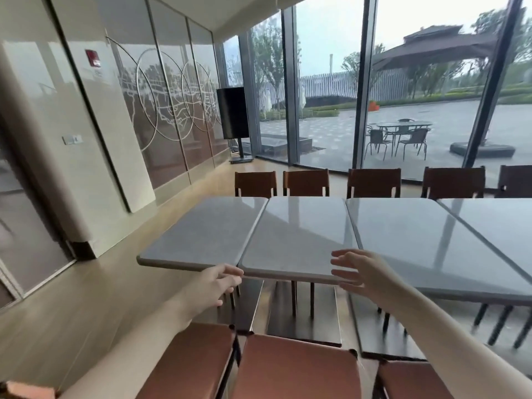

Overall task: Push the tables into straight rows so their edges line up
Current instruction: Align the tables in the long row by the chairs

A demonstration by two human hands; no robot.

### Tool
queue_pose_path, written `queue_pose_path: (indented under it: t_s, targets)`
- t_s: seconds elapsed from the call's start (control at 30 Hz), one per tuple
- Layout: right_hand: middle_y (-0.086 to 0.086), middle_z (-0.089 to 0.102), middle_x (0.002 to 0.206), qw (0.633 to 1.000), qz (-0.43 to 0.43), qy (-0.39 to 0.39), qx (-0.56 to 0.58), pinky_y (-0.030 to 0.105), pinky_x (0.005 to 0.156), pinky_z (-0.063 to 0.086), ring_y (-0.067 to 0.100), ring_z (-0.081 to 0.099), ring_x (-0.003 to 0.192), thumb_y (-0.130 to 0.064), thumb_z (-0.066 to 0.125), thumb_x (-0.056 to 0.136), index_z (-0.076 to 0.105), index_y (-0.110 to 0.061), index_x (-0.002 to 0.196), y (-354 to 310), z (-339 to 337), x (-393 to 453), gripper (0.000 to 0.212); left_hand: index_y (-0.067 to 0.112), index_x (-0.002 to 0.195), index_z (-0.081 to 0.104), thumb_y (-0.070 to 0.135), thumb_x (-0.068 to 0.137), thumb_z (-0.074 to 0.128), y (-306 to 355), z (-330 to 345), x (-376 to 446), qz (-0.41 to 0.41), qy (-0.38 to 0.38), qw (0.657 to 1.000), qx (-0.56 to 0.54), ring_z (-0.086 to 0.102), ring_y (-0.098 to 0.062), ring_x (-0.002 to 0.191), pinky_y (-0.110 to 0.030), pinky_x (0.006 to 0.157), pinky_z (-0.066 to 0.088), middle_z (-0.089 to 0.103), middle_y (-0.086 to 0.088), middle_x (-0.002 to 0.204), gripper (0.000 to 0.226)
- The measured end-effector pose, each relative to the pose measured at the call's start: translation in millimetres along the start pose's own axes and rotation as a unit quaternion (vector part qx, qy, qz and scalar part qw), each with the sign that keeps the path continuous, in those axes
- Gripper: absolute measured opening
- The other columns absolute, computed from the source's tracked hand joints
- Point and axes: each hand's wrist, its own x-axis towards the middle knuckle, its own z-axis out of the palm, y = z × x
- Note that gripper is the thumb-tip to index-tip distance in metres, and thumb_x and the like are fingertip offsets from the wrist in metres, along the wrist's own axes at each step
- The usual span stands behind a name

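Several grey glossy tables stand side by side in a row. The leftmost table (201, 231) touches the second table (299, 234), and a third table (417, 243) follows with a narrow gap. My left hand (221, 280) reaches to the near edge where the first two tables meet, fingers loosely bent at the rim. My right hand (357, 269) hovers with spread straight fingers at the second table's near right corner. Whether either hand touches the table is unclear.
Brown chairs (305, 182) line the far side of the tables, and brown chair backs (290, 367) stand close in front of me. A dark screen on a stand (233, 113) is at the back left by the glass wall. Wooden floor lies open to the left.
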Motion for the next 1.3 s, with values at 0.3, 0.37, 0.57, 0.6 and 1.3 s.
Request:
queue_pose_path:
  t_s: [0.3,0.37,0.57,0.6,1.3]
  targets:
    - [0.008,0.070,0.096,0.988,0.107,0.091,0.068,0.036,0.077,0.050,0.026,0.067,0.091,-0.009,0.048,0.099,0.068,-0.012,0.101,87.7,-23.9,171.2,0.020,0.027,0.110,0.065,0.028,0.099,0.061,-14.7,63.1,199.4,-0.043,-0.019,0.999,-0.015,0.061,-0.013,0.111,-0.040,0.096,0.048,0.066,0.004,0.116,0.012]
    - [0.008,0.068,0.094,0.983,0.126,0.115,0.069,0.034,0.073,0.050,0.023,0.066,0.084,-0.008,0.048,0.099,0.066,-0.012,0.099,113.9,-26.2,214.1,0.019,0.025,0.109,0.065,0.028,0.099,0.061,-26.8,97.3,251.1,-0.070,-0.028,0.996,-0.037,0.063,-0.015,0.109,-0.041,0.097,0.049,0.066,0.001,0.118,0.011]
    - [0.006,0.066,0.096,0.968,0.173,0.152,0.095,0.032,0.067,0.051,0.020,0.066,0.082,-0.017,0.057,0.098,0.063,-0.009,0.110,191.3,-22.7,324.8,0.014,0.015,0.121,0.058,0.037,0.099,0.060,-79.4,212.4,370.8,-0.197,-0.049,0.963,-0.175,0.061,-0.021,0.110,-0.041,0.097,0.047,0.062,-0.002,0.124,0.031]
    - [0.008,0.067,0.101,0.962,0.184,0.163,0.116,0.035,0.070,0.053,0.021,0.066,0.087,-0.019,0.060,0.098,0.062,-0.008,0.113,201.3,-21.3,340.5,0.018,0.014,0.125,0.056,0.039,0.099,0.060,-87.8,227.6,385.4,-0.218,-0.054,0.954,-0.197,0.061,-0.022,0.111,-0.042,0.098,0.048,0.061,-0.003,0.125,0.036]
    - [0.015,0.066,0.110,0.828,0.169,0.221,0.487,0.051,0.087,0.057,0.031,0.066,0.095,-0.035,0.078,0.086,0.059,-0.011,0.110,308.3,12.4,493.9,0.040,0.019,0.114,0.056,0.043,0.086,0.077,-229.8,278.9,557.5,-0.269,0.106,0.737,-0.611,0.066,-0.026,0.104,-0.040,0.097,0.055,0.066,-0.008,0.113,0.043]
